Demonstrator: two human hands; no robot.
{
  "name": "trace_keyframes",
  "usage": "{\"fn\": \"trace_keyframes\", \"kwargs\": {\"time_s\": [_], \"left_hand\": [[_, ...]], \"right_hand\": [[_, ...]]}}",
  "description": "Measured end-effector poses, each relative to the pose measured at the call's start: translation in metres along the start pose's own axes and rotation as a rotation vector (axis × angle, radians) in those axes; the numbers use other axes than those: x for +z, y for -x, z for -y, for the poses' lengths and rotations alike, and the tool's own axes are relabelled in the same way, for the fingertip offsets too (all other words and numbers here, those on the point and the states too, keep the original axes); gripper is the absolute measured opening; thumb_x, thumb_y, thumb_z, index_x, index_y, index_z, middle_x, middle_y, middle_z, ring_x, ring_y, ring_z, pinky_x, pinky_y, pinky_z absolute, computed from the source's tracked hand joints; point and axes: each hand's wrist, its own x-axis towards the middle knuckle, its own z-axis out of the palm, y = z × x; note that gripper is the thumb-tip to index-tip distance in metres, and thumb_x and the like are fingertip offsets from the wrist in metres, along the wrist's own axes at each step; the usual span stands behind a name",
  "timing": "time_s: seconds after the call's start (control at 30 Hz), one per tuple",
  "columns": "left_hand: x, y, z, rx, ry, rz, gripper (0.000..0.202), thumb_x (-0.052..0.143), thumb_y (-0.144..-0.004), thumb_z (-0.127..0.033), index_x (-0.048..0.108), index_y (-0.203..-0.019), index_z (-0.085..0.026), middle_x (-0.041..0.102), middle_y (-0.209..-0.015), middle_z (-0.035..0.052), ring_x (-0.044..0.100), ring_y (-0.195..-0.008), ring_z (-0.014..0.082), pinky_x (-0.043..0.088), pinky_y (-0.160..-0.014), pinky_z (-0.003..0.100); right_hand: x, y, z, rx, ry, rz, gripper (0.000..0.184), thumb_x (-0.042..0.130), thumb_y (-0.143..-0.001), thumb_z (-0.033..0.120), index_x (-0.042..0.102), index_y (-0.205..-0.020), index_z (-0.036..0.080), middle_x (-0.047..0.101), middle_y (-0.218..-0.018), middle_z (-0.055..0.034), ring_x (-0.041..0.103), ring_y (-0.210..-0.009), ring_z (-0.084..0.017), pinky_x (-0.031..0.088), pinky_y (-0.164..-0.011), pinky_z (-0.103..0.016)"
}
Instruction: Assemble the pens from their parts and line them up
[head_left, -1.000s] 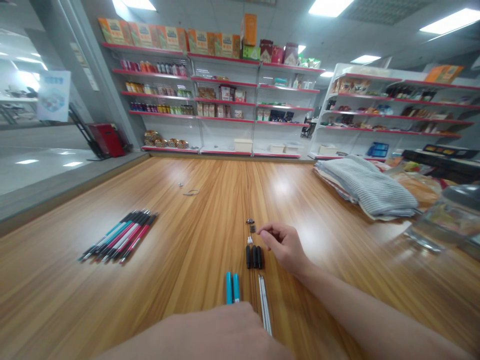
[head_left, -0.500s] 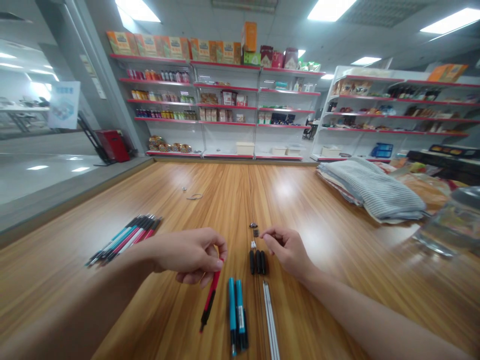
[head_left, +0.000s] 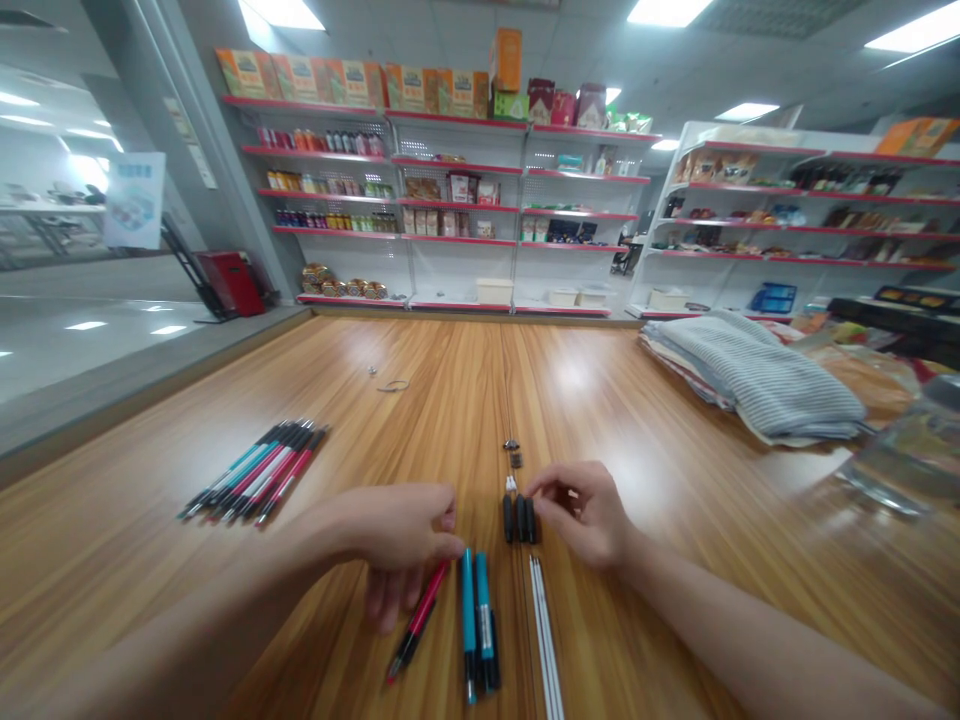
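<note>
My left hand is above a red pen barrel with a black section, its thumb and fingers apart and the pen slanting below them. Two blue pen barrels lie just right of it, with a dark piece alongside. My right hand has thumb and forefinger at the rightmost of several black pen grips, pinched at its upper end. Beyond the grips sit small white pieces, springs and small dark metal parts. White refills lie nearer me.
A bunch of assembled pens lies on the left of the wooden table. A thin ring is farther back. Folded cloths and a clear jar stand at right. Stocked shelves line the back.
My left hand has let go of the red pen barrel, which now lies beside the blue ones. The right hand has come nearer, from the springs to the black grips.
</note>
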Motion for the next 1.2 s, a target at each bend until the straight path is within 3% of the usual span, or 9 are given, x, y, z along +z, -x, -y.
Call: {"fn": "trace_keyframes", "kwargs": {"time_s": [0.2,0.37,0.5,0.63,0.8,0.87,0.97,1.03,1.2], "left_hand": [[0.006,-0.006,-0.005,0.04,-0.009,-0.031,0.023,0.053,-0.085,-0.039,0.045,-0.094,-0.018,0.063,-0.055,0.0006,0.058,-0.039,0.017,0.048,-0.042,0.026],[0.008,-0.009,-0.009,0.054,-0.044,-0.088,0.018,0.052,-0.085,-0.029,0.048,-0.094,-0.015,0.065,-0.059,0.0027,0.059,-0.04,0.0154,0.051,-0.048,0.027],[0.01,-0.015,-0.008,0.072,0.08,-0.011,0.011,0.048,-0.087,-0.024,0.043,-0.093,-0.015,0.065,-0.057,0.0036,0.061,-0.043,0.017,0.053,-0.052,0.029],[0.013,-0.017,-0.007,0.079,0.096,-0.02,0.005,0.042,-0.089,-0.018,0.041,-0.094,-0.016,0.063,-0.054,0.0023,0.063,-0.045,0.017,0.053,-0.053,0.029],[0.012,-0.015,-0.008,0.103,0.077,-0.064,0.013,0.04,-0.091,-0.029,0.043,-0.094,-0.016,0.063,-0.057,0.0021,0.061,-0.044,0.0164,0.051,-0.051,0.027],[0.009,-0.019,-0.007,0.156,0.008,-0.212,0.02,0.04,-0.091,-0.034,0.046,-0.094,-0.016,0.065,-0.063,0.0031,0.061,-0.046,0.0156,0.048,-0.051,0.027],[0.005,-0.028,-0.005,0.332,-0.23,-0.631,0.024,0.048,-0.086,-0.039,0.056,-0.086,-0.016,0.066,-0.076,0.0057,0.063,-0.065,0.0173,0.045,-0.059,0.027],[0.004,-0.035,-0.003,0.448,-0.334,-0.796,0.023,0.052,-0.084,-0.038,0.06,-0.082,-0.016,0.066,-0.081,0.0055,0.062,-0.075,0.018,0.043,-0.064,0.027],[0.008,-0.044,0.002,0.609,-0.361,-0.751,0.017,0.055,-0.083,-0.032,0.063,-0.083,-0.016,0.064,-0.083,0.0032,0.057,-0.074,0.0143,0.041,-0.067,0.024]], "right_hand": [[0.009,0.007,0.023,-0.366,0.267,0.437,0.03,0.053,-0.075,0.016,0.065,-0.102,0.021,0.061,-0.067,-0.0008,0.056,-0.062,-0.015,0.04,-0.06,-0.026],[0.016,0.009,0.028,-0.434,0.398,0.556,0.027,0.053,-0.073,0.017,0.063,-0.098,0.023,0.063,-0.073,-0.0008,0.059,-0.066,-0.016,0.04,-0.06,-0.026],[0.016,0.009,0.029,-0.443,0.402,0.558,0.024,0.054,-0.073,0.017,0.062,-0.095,0.024,0.065,-0.076,-0.0004,0.06,-0.067,-0.015,0.04,-0.059,-0.025],[0.017,0.008,0.033,-0.425,0.394,0.578,0.026,0.053,-0.075,0.016,0.063,-0.097,0.024,0.067,-0.084,-0.0004,0.062,-0.073,-0.015,0.042,-0.062,-0.025],[0.016,0.007,0.028,-0.384,0.273,0.465,0.021,0.053,-0.075,0.016,0.064,-0.092,0.022,0.065,-0.077,-0.0018,0.059,-0.066,-0.014,0.042,-0.06,-0.025],[0.012,0.005,0.02,-0.29,0.223,0.305,0.016,0.053,-0.077,0.017,0.065,-0.088,0.02,0.063,-0.072,-0.0023,0.056,-0.062,-0.013,0.041,-0.059,-0.025],[0.002,-0.002,0.002,-0.116,0.246,0.063,0.01,0.055,-0.079,0.017,0.064,-0.08,0.017,0.059,-0.064,-0.001,0.049,-0.053,-0.011,0.036,-0.052,-0.023],[-0.006,-0.006,-0.01,-0.012,0.275,0.015,0.008,0.055,-0.078,0.017,0.062,-0.074,0.016,0.054,-0.057,0.0009,0.043,-0.048,-0.009,0.032,-0.047,-0.022],[-0.016,-0.008,-0.023,0.083,0.336,0.143,0.011,0.057,-0.072,0.015,0.059,-0.061,0.016,0.047,-0.048,0.0034,0.041,-0.043,-0.008,0.028,-0.044,-0.02]]}}
